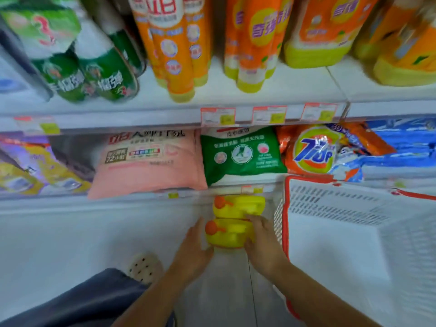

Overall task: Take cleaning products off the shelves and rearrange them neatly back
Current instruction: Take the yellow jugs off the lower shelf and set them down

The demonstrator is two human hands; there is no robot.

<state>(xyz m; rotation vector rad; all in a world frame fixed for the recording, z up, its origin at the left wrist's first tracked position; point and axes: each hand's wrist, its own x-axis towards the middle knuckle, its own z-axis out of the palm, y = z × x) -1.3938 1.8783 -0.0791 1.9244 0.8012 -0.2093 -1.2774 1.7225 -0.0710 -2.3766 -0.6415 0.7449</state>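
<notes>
Both hands are on the near yellow plastic jug with the round orange cap, low down in front of the bottom shelf. Left hand is pretty flat, fingers mostly straight, pressing its left side. Right hand curls round the right side, thumb on top. The jug's upright, cap facing up, moulded handle running left to right. An identical yellow jug stands just behind it. The white slotted plastic basket with red rim is just to the right.

Head camera looks forward and down, near the shelves.
</notes>
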